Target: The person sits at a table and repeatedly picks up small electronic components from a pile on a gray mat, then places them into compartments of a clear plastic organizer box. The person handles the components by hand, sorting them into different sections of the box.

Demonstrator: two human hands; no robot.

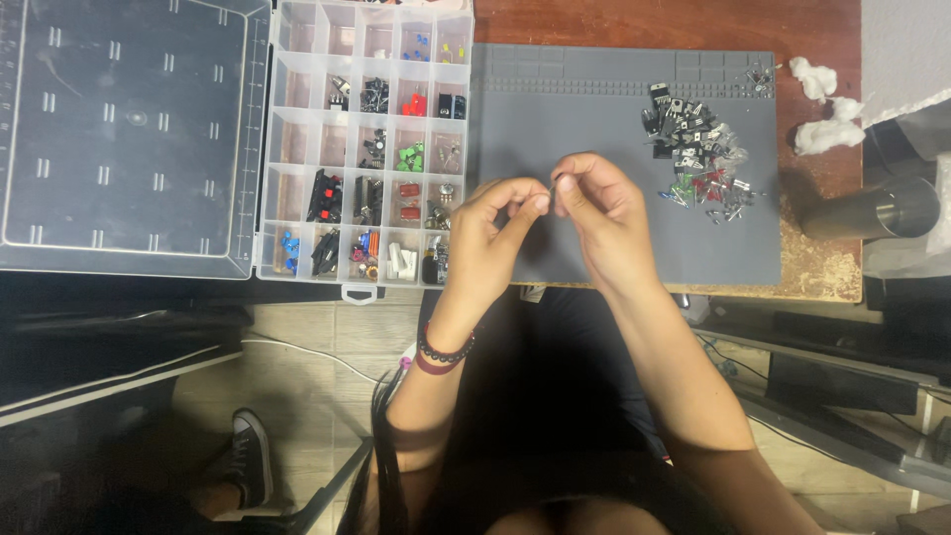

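Both hands, left hand (492,233) and right hand (599,213), pinch something too small to identify.

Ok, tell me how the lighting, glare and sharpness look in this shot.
Head view: even, soft light over the grey rubber work mat; pale glare patches on the clear plastic organiser lid; the floor below the desk falls dark; the left hand and right hand are reasonably sharp, but the tiny part pinched between them is too small to make out.
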